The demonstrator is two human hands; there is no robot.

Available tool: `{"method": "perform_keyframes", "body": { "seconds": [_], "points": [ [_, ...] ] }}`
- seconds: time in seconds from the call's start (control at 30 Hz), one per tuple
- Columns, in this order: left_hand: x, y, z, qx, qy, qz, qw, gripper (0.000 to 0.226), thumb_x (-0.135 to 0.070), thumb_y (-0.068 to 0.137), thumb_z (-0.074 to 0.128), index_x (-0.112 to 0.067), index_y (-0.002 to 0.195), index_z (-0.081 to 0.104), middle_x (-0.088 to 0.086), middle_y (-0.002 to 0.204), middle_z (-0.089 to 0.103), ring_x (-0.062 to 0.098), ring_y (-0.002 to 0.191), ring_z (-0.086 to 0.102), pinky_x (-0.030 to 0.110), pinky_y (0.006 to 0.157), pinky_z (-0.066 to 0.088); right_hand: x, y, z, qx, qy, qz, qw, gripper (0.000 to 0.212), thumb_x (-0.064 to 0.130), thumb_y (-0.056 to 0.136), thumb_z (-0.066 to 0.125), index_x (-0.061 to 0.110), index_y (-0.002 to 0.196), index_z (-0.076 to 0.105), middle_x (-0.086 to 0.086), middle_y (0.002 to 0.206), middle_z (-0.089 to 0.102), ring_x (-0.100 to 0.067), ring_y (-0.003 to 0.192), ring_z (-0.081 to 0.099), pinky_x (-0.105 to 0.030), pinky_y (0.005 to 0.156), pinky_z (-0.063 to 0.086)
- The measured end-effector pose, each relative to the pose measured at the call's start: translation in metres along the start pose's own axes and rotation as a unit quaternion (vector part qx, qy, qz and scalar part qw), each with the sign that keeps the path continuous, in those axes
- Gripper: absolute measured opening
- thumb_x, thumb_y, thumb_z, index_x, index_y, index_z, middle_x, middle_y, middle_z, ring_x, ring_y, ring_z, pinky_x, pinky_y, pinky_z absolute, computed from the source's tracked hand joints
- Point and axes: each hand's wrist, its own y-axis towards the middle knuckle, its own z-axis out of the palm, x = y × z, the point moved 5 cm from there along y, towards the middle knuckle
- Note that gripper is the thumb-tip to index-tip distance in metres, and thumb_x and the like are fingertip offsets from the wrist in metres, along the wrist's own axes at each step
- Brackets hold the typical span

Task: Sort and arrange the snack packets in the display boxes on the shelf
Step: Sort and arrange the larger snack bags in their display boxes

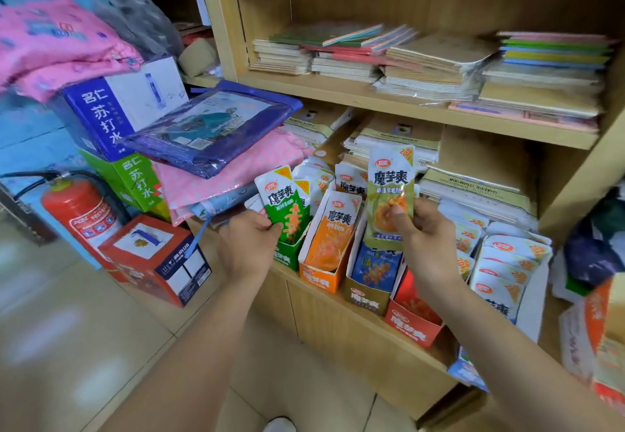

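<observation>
**On the shelf's lower tier: one packet in each hand**

Left hand [252, 239] pinches the green packet [284, 201], its foot in the green box [287, 257] beside the thumb. Right hand [422, 225] pinches the olive packet [390, 191], held up. Probably light, limp and slick, so grip the sealed edges.

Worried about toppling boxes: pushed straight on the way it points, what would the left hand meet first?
Likely the green display box: the left hand holds a green packet in its open top; depth unclear.
</observation>
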Motion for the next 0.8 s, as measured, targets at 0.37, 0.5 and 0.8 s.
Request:
{"method": "perform_keyframes", "body": {
  "seconds": [0.37, 0.5, 0.8],
  "points": [
    [-0.072, -0.047, 0.036, 0.189, -0.066, 0.26, 0.945, 0.034, -0.029, 0.091, 0.07, -0.028, 0.124, 0.064, -0.012, 0.118, 0.064, 0.009, 0.108, 0.056, 0.034, 0.094, 0.049, 0.007, -0.002, -0.013, 0.025, -0.004, 0.018, 1.0, 0.015, 0.016, 0.098, 0.061, 0.015, 0.107, 0.073, 0.001, 0.101, 0.077, -0.018, 0.095, 0.073, -0.045, 0.089, 0.058],
    [-0.081, -0.051, 0.058, 0.24, 0.021, 0.296, 0.924, 0.054, -0.038, 0.099, 0.055, -0.033, 0.151, 0.04, -0.012, 0.152, 0.042, 0.016, 0.138, 0.032, 0.036, 0.113, 0.031, 0.014, 0.001, -0.026, 0.007, 0.005, 0.001, 1.0, 0.008, 0.01, 0.094, 0.066, 0.009, 0.1, 0.071, -0.002, 0.09, 0.078, -0.018, 0.085, 0.075, -0.031, 0.078, 0.06],
    [-0.094, -0.017, 0.075, 0.262, 0.098, 0.268, 0.922, 0.058, -0.032, 0.103, 0.045, -0.041, 0.156, 0.022, -0.016, 0.161, 0.03, 0.019, 0.136, 0.028, 0.043, 0.105, 0.025, 0.031, 0.009, -0.055, -0.046, -0.044, -0.05, 0.997, 0.005, 0.017, 0.095, 0.067, 0.012, 0.096, 0.067, 0.0, 0.09, 0.078, -0.014, 0.086, 0.075, -0.033, 0.08, 0.058]
  ]
}}
